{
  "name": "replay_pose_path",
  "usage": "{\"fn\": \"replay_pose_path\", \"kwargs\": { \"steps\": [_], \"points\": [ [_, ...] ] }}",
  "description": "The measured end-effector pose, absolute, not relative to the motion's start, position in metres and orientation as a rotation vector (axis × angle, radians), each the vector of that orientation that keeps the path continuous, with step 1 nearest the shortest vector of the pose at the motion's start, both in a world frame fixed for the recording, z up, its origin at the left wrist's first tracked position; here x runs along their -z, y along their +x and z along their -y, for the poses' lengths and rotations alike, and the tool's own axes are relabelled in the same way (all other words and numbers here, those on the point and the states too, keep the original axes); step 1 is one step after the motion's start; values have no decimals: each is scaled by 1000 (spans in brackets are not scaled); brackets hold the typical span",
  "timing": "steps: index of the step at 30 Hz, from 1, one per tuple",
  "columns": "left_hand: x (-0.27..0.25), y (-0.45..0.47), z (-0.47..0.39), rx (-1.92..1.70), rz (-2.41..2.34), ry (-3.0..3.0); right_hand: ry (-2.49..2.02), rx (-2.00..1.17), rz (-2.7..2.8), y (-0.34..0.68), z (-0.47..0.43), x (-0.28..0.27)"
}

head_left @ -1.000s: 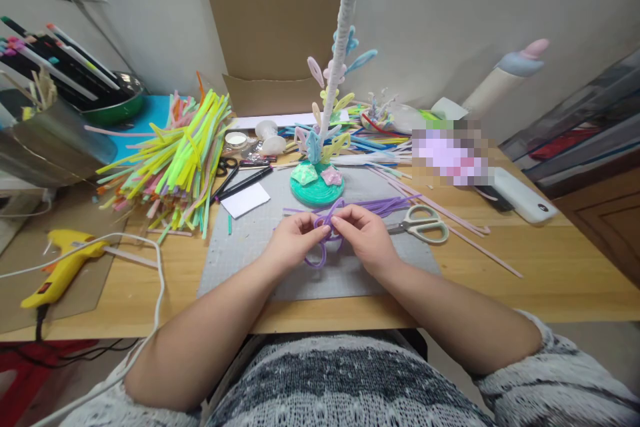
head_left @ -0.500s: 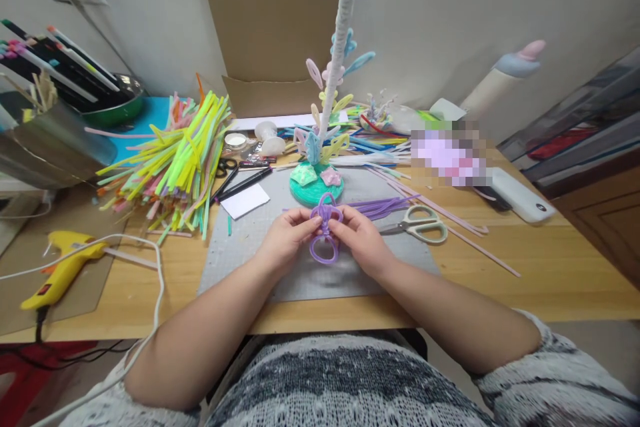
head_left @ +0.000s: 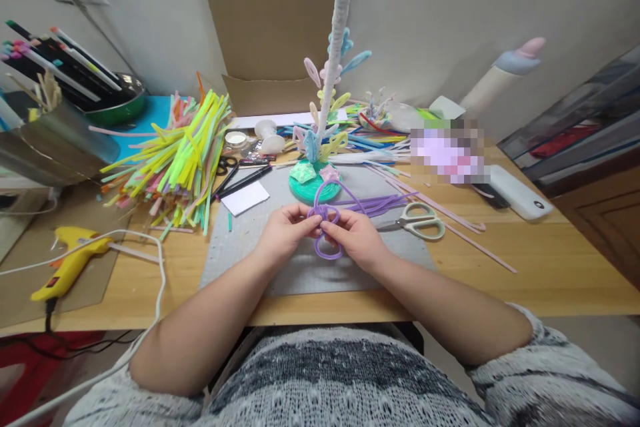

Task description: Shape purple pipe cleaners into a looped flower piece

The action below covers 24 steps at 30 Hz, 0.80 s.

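Note:
Between my two hands is a purple pipe cleaner (head_left: 329, 255) bent into several loops, held above the grey cutting mat (head_left: 295, 283). My left hand (head_left: 287, 232) pinches it from the left, and my right hand (head_left: 357, 238) pinches its right side. One larger loop arches up from the fingertips toward the right. Just beyond my hands stands a white wrapped stem (head_left: 334, 60) with pastel loop petals, on a round green base (head_left: 300, 192). Loose purple pipe cleaners (head_left: 387, 204) and grey-handled scissors (head_left: 423, 220) lie beside my right hand.
At left lie a big bundle of coloured pipe cleaners (head_left: 185, 153) and a yellow glue gun (head_left: 75, 263), its white cable (head_left: 161, 267) crossing near my left forearm. Black pens (head_left: 245, 182) and a white card (head_left: 245, 200) rest on the mat. A white device (head_left: 520, 193) lies at right.
The upper purple loop has become wider and now arches to the right, away from the knot. Both hands keep their pinch at nearly the same spot.

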<state>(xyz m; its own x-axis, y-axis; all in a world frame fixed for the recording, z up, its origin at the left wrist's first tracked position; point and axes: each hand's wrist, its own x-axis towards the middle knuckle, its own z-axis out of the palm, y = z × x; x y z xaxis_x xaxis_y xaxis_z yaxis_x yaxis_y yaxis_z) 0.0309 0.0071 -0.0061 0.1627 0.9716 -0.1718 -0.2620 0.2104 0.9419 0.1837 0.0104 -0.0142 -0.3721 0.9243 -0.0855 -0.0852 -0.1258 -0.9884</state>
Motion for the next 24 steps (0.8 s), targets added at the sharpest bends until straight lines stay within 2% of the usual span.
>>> {"fn": "replay_pose_path", "kwargs": {
  "steps": [8, 17, 24],
  "points": [
    [6, 26, -10, -1019, -922, 878, -904, -1728, 1370, 187, -17, 13],
    [8, 28, -8, -1086, -953, 935, -905, -1612, 1434, 184, -16, 12],
    [4, 23, -11, -1078, -955, 870, -935, -1702, 1381, 184, -15, 17]
  ]
}}
